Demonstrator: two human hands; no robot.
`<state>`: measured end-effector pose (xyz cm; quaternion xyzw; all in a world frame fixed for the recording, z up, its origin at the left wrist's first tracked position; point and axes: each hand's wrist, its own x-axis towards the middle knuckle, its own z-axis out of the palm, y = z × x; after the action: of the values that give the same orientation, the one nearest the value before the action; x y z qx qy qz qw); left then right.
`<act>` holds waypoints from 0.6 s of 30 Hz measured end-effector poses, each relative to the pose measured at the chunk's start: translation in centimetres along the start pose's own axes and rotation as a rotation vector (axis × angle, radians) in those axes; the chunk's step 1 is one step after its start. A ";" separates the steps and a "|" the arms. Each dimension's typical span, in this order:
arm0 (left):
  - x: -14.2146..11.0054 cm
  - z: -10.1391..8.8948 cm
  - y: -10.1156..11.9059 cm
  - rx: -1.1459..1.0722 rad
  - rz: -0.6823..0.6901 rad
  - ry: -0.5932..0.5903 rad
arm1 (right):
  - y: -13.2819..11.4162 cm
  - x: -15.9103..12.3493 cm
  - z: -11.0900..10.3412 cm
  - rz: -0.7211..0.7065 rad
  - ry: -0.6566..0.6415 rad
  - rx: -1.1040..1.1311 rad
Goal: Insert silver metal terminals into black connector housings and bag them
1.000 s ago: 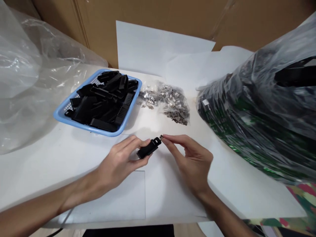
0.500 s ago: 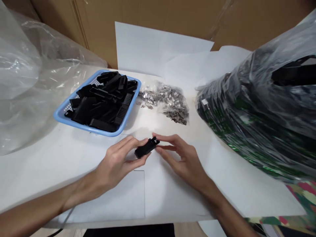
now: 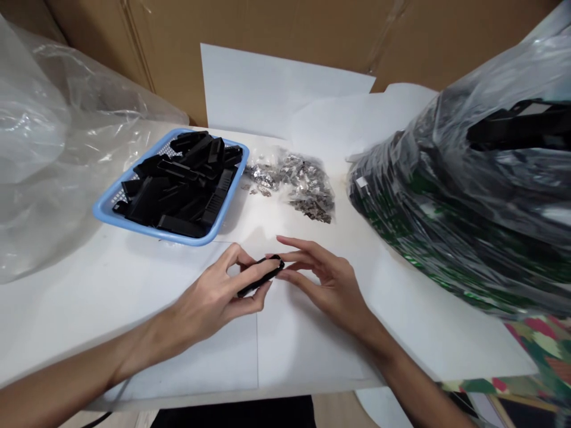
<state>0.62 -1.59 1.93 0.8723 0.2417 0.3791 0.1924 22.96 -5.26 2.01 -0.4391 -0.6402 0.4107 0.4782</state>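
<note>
Black plastic case [image 3: 260, 282]: it is held above the table [image 3: 312, 351], near its front edge. The left hand [image 3: 218, 291] pinches it between the thumb and fingers, with one finger laid along the top towards the right end. The right hand [image 3: 330, 285] has its fingers spread around that end, index raised; whether the other fingertips touch it, I cannot tell. The step in hand looks like pressing or seating something at the case's end, and the next move seems to call for a firm left grip and a careful push there. Beyond the hands, a blue basket [image 3: 205, 240] holds a heap of similar black cases [image 3: 182, 184]; beside it lies a clear bag of small metal pieces [image 3: 307, 178]. A big plastic sack [image 3: 428, 202] fills the right side, with cardboard [image 3: 289, 30] behind
</note>
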 end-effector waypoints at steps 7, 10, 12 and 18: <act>0.2 -0.3 0.0 0.085 0.032 -0.062 | -0.2 -0.3 -0.1 0.006 -0.020 -0.007; 0.4 -0.6 0.0 0.149 0.071 -0.135 | -0.2 -0.5 0.0 -0.012 -0.027 0.010; 0.5 -0.8 0.0 0.163 0.087 -0.189 | -0.1 -0.6 0.1 -0.015 -0.031 0.017; 0.6 -0.9 0.0 0.146 0.119 -0.218 | -0.1 -0.9 0.2 -0.017 -0.037 0.016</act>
<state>0.31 -1.13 2.87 0.9328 0.1942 0.2740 0.1305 22.91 -6.12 1.81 -0.4224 -0.6492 0.4197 0.4732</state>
